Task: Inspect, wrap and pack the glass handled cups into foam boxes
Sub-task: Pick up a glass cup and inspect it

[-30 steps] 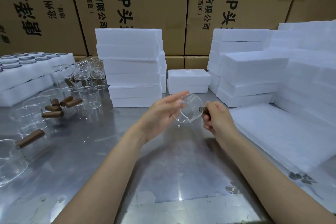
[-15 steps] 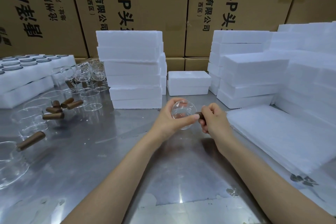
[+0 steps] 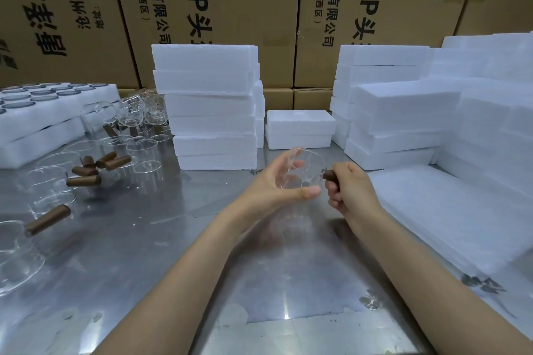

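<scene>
Both hands meet above the middle of the steel table (image 3: 150, 239), held clear of its surface. Right hand (image 3: 350, 192) has fingers curled tight round a dark brown handle (image 3: 328, 174), which sticks out sideways from a clear glass cup (image 3: 300, 170). Left hand (image 3: 277, 181) cups the glass bowl from the other side, thumb under its lower edge, fingers loosely bent behind it. Cup lies on its side, thin-walled, fully transparent, faint white reflections on the curve; which way its mouth faces cannot be told. Toward the table's left edge, more handled cups (image 3: 86, 173) stand and lie in a loose cluster, brown handles pointing various ways. At the far left corner, a white foam tray (image 3: 43, 112) with round dark-rimmed recesses. Along the far edge, a tall foam box stack (image 3: 210, 106), a single closed foam box (image 3: 300, 130) just to its right, then further foam stacks (image 3: 398, 112) banked up toward the right edge. Flat white foam sheet (image 3: 450, 216) lies by the right edge, near the right forearm. Printed cardboard cartons (image 3: 230, 8) wall off the back.
</scene>
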